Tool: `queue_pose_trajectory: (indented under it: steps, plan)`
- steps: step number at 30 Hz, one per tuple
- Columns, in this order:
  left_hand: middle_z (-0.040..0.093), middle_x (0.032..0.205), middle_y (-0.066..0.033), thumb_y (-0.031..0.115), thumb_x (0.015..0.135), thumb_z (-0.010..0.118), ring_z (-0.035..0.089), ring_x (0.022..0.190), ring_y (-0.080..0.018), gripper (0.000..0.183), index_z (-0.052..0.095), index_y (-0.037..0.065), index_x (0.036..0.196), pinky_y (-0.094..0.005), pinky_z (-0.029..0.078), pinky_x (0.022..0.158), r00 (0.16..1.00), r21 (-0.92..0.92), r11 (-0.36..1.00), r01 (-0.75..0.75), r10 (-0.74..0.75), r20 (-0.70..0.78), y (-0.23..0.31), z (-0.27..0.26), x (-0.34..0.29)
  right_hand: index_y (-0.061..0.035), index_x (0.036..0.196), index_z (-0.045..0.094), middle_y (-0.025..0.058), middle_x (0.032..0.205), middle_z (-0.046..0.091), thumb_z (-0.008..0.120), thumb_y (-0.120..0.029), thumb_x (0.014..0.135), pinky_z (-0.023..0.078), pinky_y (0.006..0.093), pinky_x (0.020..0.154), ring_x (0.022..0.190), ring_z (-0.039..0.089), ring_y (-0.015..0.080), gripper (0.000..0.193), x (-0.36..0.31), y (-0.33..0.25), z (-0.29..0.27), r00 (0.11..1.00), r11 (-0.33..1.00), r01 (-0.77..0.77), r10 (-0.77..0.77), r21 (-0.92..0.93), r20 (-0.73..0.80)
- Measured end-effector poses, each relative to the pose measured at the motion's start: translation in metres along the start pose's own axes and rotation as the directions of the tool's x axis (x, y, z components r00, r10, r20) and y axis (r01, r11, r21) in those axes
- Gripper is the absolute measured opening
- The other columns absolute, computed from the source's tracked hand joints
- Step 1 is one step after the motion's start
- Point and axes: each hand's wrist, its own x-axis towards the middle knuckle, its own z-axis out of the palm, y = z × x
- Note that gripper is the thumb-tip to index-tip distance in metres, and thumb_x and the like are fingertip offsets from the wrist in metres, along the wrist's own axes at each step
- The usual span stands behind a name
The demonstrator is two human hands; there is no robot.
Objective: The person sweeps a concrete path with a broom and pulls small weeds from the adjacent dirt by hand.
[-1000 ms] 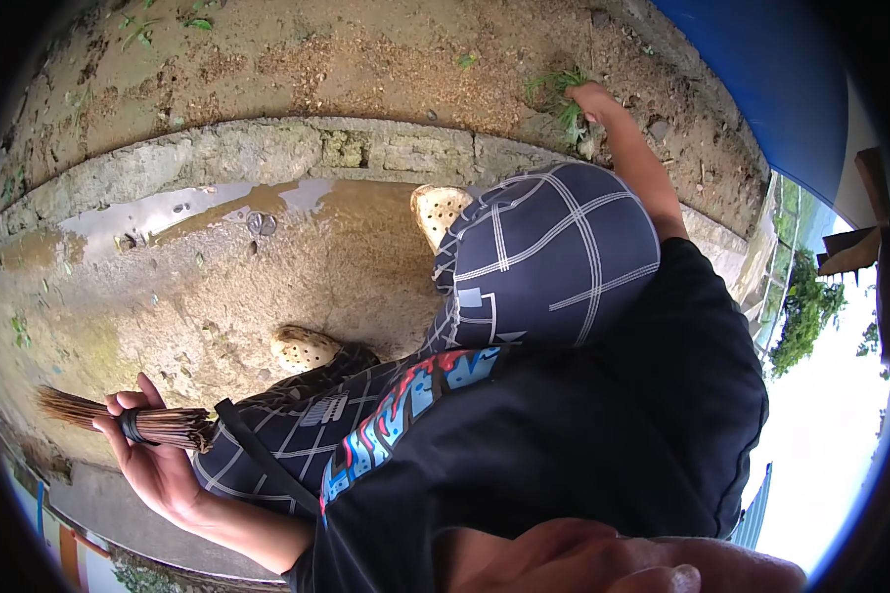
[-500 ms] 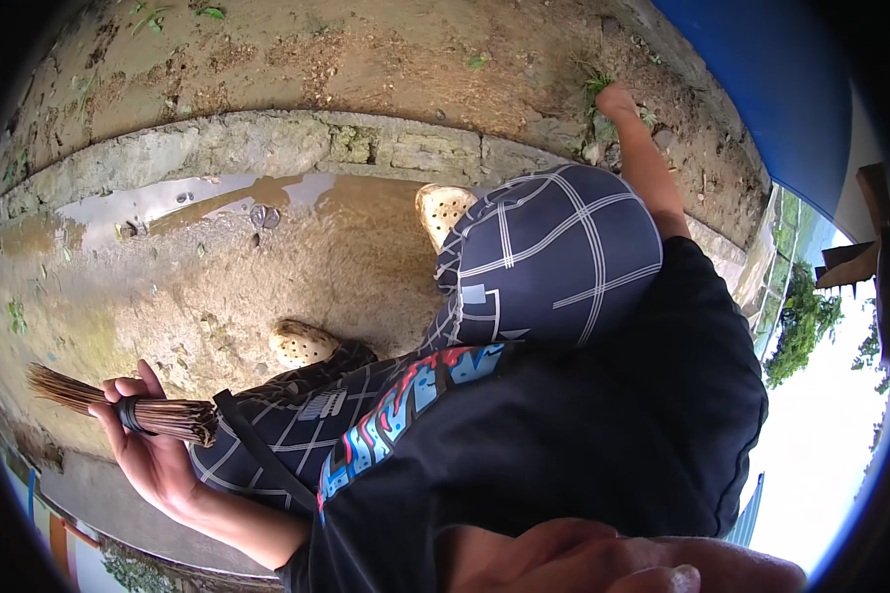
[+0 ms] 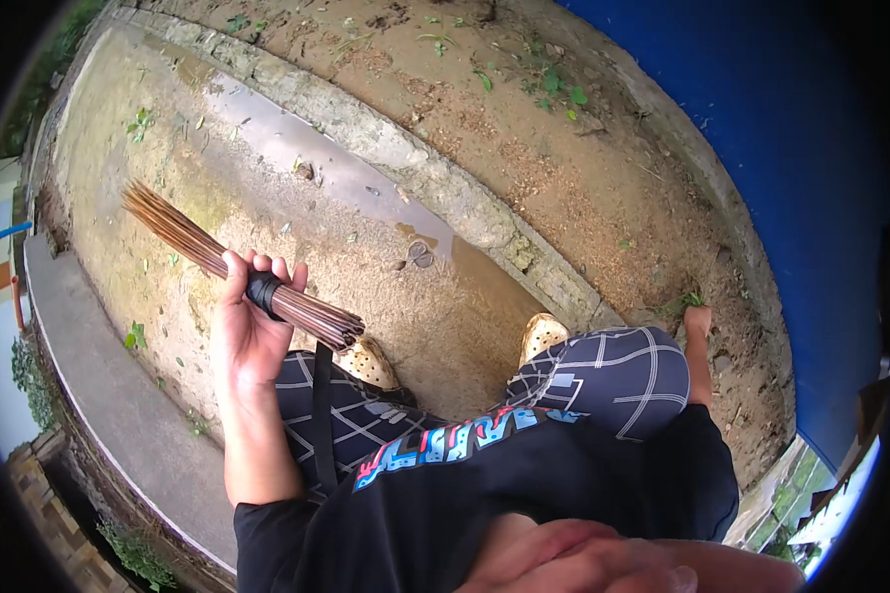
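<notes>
Stick broom in the left hand, right hand low at the grass

The left hand (image 3: pixel 252 331) is wrapped about the stick broom (image 3: pixel 183 237), thumb on one side and fingers round the other, right at the black binding (image 3: pixel 264 294). That looks a sensible place to grip, since the sticks are gathered tight there and the bundle can be held by one hand. The broom is in the air to the left, above the wet concrete — thin ends pointing far and left, blunt ends near the left knee.

The right hand (image 3: pixel 698 318) reaches out to the right, down at a grass tuft (image 3: pixel 694 297) on the soil strip (image 3: pixel 564 178). Its fingers seem curled, but I cannot tell whether they are closed on the blades. The arm is probably stretched that way because the tuft lies beyond the right knee (image 3: pixel 628 371), which hides part of the ground.

Between concrete and soil runs a low kerb (image 3: pixel 445 178), with a puddle (image 3: pixel 297 148) along its left side. A blue wall (image 3: pixel 761 119) rises just beyond the soil and likely limits reach farther right. Pale perforated shoes (image 3: pixel 542 336) stand on the concrete — a dark strap (image 3: pixel 322 415) hangs by the left thigh
</notes>
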Motion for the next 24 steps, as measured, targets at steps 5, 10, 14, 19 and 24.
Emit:
queue_pose_trajectory:
  steps: [5, 10, 14, 19, 24]
  plan:
    - [0.057, 0.079, -0.0035, 0.032, 0.094, 0.051, 0.059, 0.08, -0.0215, 0.024, 0.051, 0.008, 0.09, -0.0453, 0.048, 0.09, 0.98, -0.038, 0.987, -0.155, 0.148, -0.136, 0.02, -0.012, -0.015, 0.0067, 0.09, 0.063, 0.0284, 0.089, 0.064, 0.058, -0.019, 0.079, 0.046, 0.0433, 0.078, 0.09, 0.062, 0.0389, 0.028, 0.019, -0.115, -0.006, 0.901, 0.884, 0.432, -0.432, 0.179, -0.039]
    - [0.053, 0.079, -0.005, 0.032, 0.094, 0.051, 0.056, 0.081, -0.0229, 0.024, 0.048, 0.008, 0.089, -0.0452, 0.048, 0.084, 0.89, -0.129, 0.907, -0.401, 0.353, -0.29, 0.03, -0.021, -0.005, 0.0069, 0.099, 0.06, 0.0288, 0.103, 0.059, 0.058, -0.024, 0.083, 0.044, 0.0435, 0.085, 0.102, 0.055, 0.0423, 0.035, -0.1, -0.367, -0.065, 0.498, 0.516, 0.836, -0.856, 0.187, 0.138]
    - [0.055, 0.087, -0.0083, 0.033, 0.097, 0.046, 0.057, 0.085, -0.0233, 0.028, 0.041, 0.005, 0.098, -0.0393, 0.048, 0.084, 0.748, -0.04, 0.776, -0.629, 0.59, -0.306, 0.023, -0.014, 0.001, 0.0029, 0.1, 0.063, 0.028, 0.116, 0.053, 0.06, -0.023, 0.081, 0.045, 0.0396, 0.089, 0.107, 0.056, 0.0331, 0.033, -0.354, -0.532, -0.079, 0.053, 0.22, 0.923, -0.886, 0.316, 0.46]
    - [0.055, 0.089, -0.0088, 0.033, 0.098, 0.044, 0.056, 0.084, -0.0187, 0.028, 0.042, 0.005, 0.098, -0.033, 0.045, 0.081, 0.687, 0.139, 0.803, -0.58, 0.574, -0.446, 0.026, -0.001, 0.033, -0.001, 0.146, 0.011, 0.0167, 0.151, 0.019, 0.066, -0.052, 0.081, 0.048, 0.032, 0.087, 0.115, 0.053, 0.0218, 0.099, -0.539, -0.62, -0.109, -0.578, 0.181, 0.542, -0.63, 0.821, 0.519]
    - [0.055, 0.086, -0.0046, 0.041, 0.099, 0.037, 0.051, 0.078, -0.0121, 0.034, 0.044, 0.009, 0.106, -0.0271, 0.04, 0.073, 0.673, 0.379, 0.858, -0.347, 0.509, -0.537, 0.033, -0.04, 0.013, -0.0105, 0.142, 0.034, 0.0128, 0.129, 0.052, 0.048, -0.051, 0.092, 0.042, 0.0321, 0.092, 0.108, 0.055, 0.0193, 0.066, -0.572, -0.562, -0.129, -0.52, 0.212, 0.701, -0.501, 0.681, 0.692]
